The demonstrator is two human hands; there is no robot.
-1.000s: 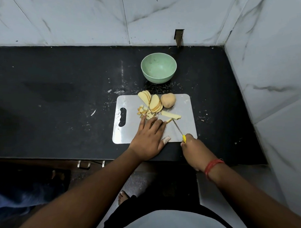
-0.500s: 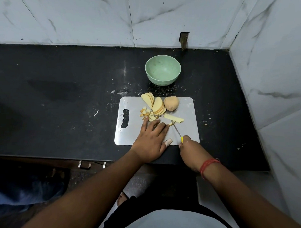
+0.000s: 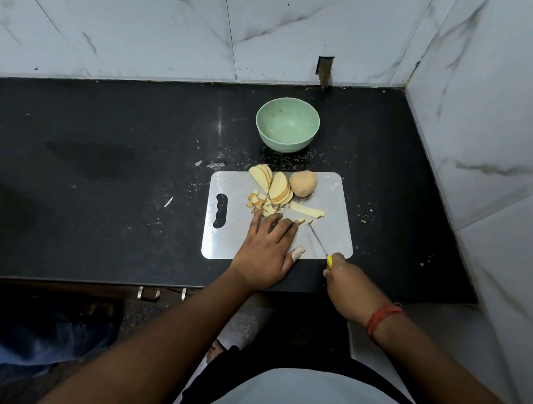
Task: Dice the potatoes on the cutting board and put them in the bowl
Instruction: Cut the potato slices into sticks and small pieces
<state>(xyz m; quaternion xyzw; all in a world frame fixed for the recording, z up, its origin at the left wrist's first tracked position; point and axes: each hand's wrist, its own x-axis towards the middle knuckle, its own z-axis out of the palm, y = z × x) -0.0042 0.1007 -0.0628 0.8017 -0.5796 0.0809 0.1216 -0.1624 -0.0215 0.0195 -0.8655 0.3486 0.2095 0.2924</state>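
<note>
in the head view, the cutting board (image 3: pixel 330 236) lies on the black counter (image 3: pixel 107 177) near the person, and the green bowl (image 3: pixel 287 124) stands just beyond its far edge; i think it is put there so that the cut pieces have only a short way to go. the bowl looks empty for now. all the potato is on the far half of the board: an uncut potato piece (image 3: pixel 303 183) at the far right, the slices (image 3: pixel 279 187) fanned just to its left, a small heap of diced cubes (image 3: pixel 260 203) left of them, and some long strips (image 3: pixel 307 209) lying nearer, in the middle. it seems the pieces are sorted by stage, so the knife works in the free near part. the left hand (image 3: pixel 265 251) lies flat on the board with fingers straight and spread, the tips touching the small pieces beside the cubes, probably to hold them steady or to gather them; it grips nothing. there is a pale wrap on its thumb. the right hand (image 3: pixel 348 282) is at the near edge of the board, fingers curled round the yellow handle of the knife (image 3: pixel 318 240), whose thin blade points away toward the strips with the tip near a tiny piece.
</note>
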